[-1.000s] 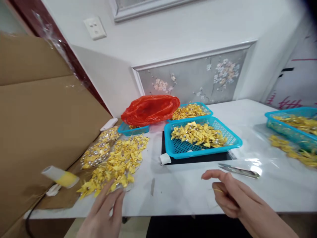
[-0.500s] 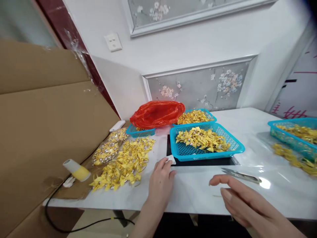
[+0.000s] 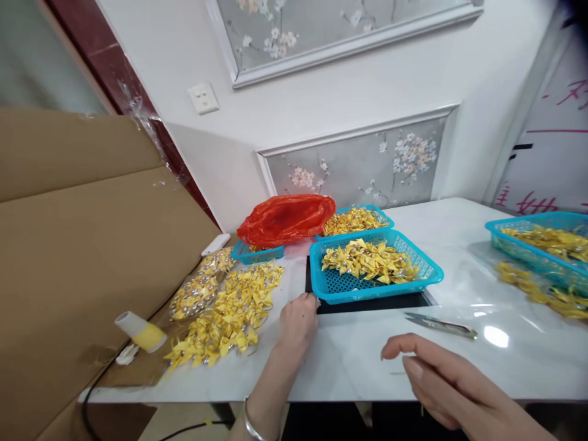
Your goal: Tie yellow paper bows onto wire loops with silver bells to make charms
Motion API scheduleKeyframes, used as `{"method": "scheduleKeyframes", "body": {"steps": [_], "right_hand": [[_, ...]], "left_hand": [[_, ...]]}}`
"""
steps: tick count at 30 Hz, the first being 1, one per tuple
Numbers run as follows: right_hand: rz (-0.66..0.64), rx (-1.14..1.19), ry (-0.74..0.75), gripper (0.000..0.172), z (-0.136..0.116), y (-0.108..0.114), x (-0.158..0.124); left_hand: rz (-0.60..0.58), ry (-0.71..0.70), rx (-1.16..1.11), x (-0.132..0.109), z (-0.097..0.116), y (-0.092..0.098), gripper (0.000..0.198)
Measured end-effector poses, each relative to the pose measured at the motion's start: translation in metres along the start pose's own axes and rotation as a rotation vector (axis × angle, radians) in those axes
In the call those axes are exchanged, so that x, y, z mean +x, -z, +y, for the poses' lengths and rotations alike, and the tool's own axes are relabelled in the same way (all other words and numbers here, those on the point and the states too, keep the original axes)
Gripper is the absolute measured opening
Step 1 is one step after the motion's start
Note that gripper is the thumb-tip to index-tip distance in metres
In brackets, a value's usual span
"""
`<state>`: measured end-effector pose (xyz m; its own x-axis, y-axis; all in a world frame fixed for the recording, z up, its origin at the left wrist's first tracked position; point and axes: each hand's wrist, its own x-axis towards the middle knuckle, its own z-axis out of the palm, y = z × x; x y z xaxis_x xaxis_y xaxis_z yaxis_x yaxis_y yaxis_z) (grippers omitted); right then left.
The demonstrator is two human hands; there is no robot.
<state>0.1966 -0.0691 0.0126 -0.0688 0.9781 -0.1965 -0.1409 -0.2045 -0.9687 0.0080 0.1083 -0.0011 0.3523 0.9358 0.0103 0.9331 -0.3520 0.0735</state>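
My left hand (image 3: 299,318) rests near the front left corner of the blue basket (image 3: 376,293), its fingers curled over a small white piece that is mostly hidden. That basket holds yellow ribbon pieces (image 3: 367,260) with silvery beads. My right hand (image 3: 441,376) hovers over the front of the white table (image 3: 349,349), thumb and index finger apart, with nothing seen between them. Metal snips (image 3: 443,324) lie just beyond it. To the left of my left hand spreads a loose pile of yellow ribbon pieces (image 3: 229,312).
A red plastic bag (image 3: 285,220) sits on a small blue basket at the back. Another filled basket (image 3: 353,222) stands behind, one more (image 3: 546,242) at the right. A yellow-and-white cone (image 3: 141,332) and cardboard (image 3: 82,245) are at the left.
My left hand has curled its fingers over the small white piece and its wrist bracelet now shows. The view has shifted slightly. My right hand keeps nearly the same pose.
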Motion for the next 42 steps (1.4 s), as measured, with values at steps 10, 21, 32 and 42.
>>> {"method": "scheduleKeyframes", "body": {"steps": [10, 21, 32, 42], "right_hand": [[-0.083, 0.037, 0.140, 0.055, -0.011, 0.000, 0.000], [-0.160, 0.090, 0.151, 0.049, -0.023, -0.002, 0.001], [-0.143, 0.039, 0.113, 0.043, -0.028, -0.016, 0.002], [0.014, -0.571, 0.237, 0.034, 0.011, 0.004, 0.016]], "left_hand": [[-0.018, -0.006, 0.002, -0.009, 0.004, 0.012, 0.032], [0.099, -0.009, -0.567, -0.053, 0.014, 0.019, 0.032], [-0.231, -0.007, -1.658, -0.103, 0.056, 0.012, 0.035], [-0.244, 0.187, -2.044, -0.109, 0.032, 0.013, 0.038]]}}
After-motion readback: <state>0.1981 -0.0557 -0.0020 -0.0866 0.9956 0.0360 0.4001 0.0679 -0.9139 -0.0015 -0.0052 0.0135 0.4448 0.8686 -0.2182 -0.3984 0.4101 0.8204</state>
